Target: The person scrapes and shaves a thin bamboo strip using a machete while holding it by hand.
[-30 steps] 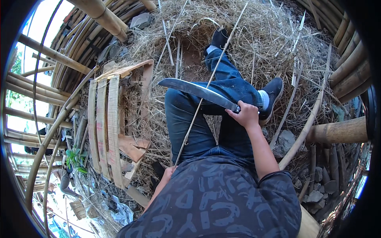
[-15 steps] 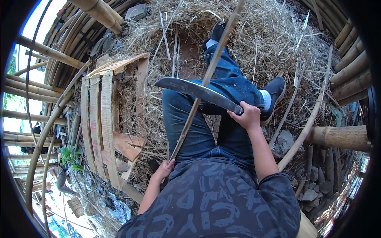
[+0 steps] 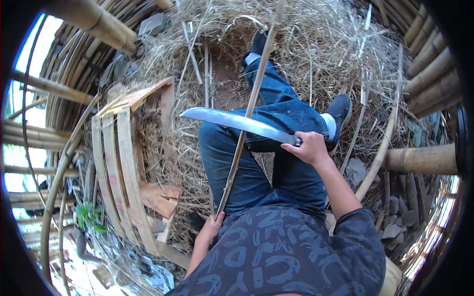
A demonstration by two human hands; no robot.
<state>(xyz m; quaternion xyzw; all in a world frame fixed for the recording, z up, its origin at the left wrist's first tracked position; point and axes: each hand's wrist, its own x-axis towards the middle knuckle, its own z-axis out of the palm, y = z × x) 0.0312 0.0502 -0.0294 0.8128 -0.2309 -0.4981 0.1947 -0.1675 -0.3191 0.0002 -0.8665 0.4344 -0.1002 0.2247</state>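
My right hand (image 3: 312, 148) is closed round the dark handle of a machete (image 3: 237, 122). Its long, broad blade points left across my thighs, and the blade crosses over a long bamboo strip (image 3: 255, 89); whether the edge touches the strip cannot be made out. The near end of that strip is gripped by my left hand (image 3: 212, 227), low beside my left hip. From there the strip slants up and away between my legs, past the far shoe, toward the top of the view. My jeans (image 3: 229, 158) lie beneath both.
Shavings and straw-like bamboo fibres (image 3: 306, 59) cover the ground ahead. A broken wooden crate (image 3: 126, 172) stands at the left. Bamboo poles (image 3: 422, 159) jut in from the right, and more bamboo poles (image 3: 54, 88) line the left. Stones (image 3: 354, 170) lie near my right elbow.
The machete blade has tilted, its face now catching bright light, and its tip sits slightly lower and further left. The view has shifted a little; both hands keep their holds.
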